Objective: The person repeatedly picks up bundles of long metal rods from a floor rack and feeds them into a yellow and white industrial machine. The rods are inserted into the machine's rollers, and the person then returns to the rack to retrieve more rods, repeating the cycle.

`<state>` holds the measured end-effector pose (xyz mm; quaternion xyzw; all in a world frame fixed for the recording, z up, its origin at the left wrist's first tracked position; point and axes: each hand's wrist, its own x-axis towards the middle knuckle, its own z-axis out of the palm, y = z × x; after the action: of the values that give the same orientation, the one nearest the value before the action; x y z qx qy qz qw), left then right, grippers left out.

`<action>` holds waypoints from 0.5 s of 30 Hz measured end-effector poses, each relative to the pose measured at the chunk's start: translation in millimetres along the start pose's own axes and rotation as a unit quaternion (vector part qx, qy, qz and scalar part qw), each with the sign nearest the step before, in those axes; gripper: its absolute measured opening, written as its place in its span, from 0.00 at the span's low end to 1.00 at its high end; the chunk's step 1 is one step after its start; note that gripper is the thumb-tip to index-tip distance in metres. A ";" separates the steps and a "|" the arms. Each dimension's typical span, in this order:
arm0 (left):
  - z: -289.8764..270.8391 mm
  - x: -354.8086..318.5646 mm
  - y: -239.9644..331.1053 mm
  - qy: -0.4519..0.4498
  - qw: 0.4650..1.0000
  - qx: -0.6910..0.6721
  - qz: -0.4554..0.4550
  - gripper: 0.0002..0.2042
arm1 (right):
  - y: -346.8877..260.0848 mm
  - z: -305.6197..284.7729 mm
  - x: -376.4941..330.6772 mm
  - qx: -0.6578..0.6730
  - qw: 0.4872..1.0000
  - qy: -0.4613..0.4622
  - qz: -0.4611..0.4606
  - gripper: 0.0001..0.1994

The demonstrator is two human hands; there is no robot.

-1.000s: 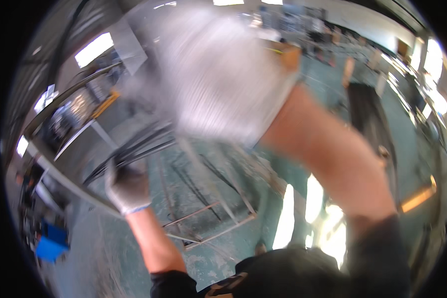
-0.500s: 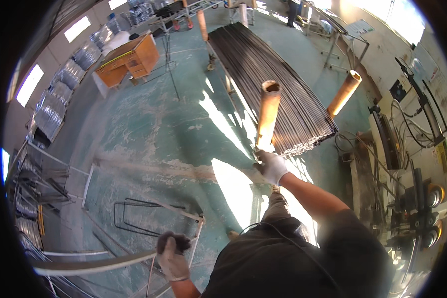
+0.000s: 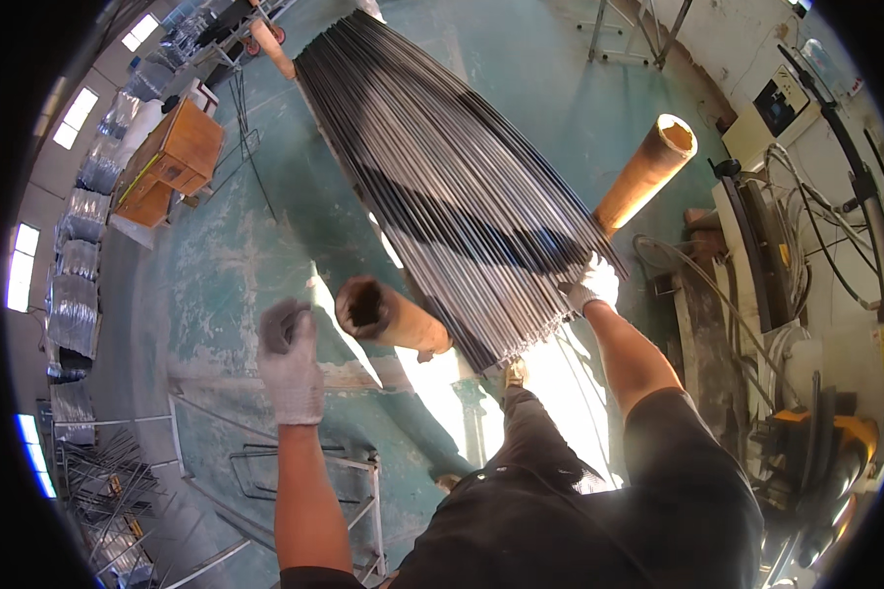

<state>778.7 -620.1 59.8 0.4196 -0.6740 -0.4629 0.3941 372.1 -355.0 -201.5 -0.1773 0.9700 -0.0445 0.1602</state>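
Observation:
A long stack of dark, thin metal tubes (image 3: 432, 187) stretches away in front of me, its cut ends facing me. My right hand (image 3: 595, 283), in a white work glove, is closed at the near right corner of the stack, around tube ends; its fingertips are partly hidden. My left hand (image 3: 291, 358), in a white glove with a dark grey palm, is raised left of the stack. Its fingers are loosely bent, the thumb apart, and nothing shows in it. Beside that hand stands a rusty hollow post (image 3: 403, 319), apart from it.
Another rusty post (image 3: 648, 172) rises at the stack's right side. Hoses and machinery (image 3: 820, 442) line the right wall. A pale metal frame (image 3: 375, 510) stands low on the left. Further off are a wooden desk (image 3: 182, 147) and wrapped bundles (image 3: 74, 304).
My right hand has gone from the near left post to the stack's right corner. My left hand has left the pale bar and risen forward. The view has shifted closer over the tubes.

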 end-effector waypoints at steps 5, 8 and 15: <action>98.0 16.0 -33.8 -0.029 0.991 0.131 -0.021 0.11 | -41.8 7.4 43.3 -0.073 0.995 -0.012 0.068 0.64; 116.4 23.4 -41.1 -0.005 0.997 0.056 -0.049 0.10 | -40.9 2.1 51.9 -0.051 0.997 -0.037 0.037 0.59; 131.2 45.9 -23.4 -0.021 0.995 0.081 -0.049 0.09 | -19.2 35.0 55.2 -0.065 0.992 0.032 -0.108 0.52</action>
<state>647.2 -629.4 9.9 0.4734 -0.6958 -0.4342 0.3213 341.0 -393.7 -248.1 -0.2892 0.9507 -0.0039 0.1119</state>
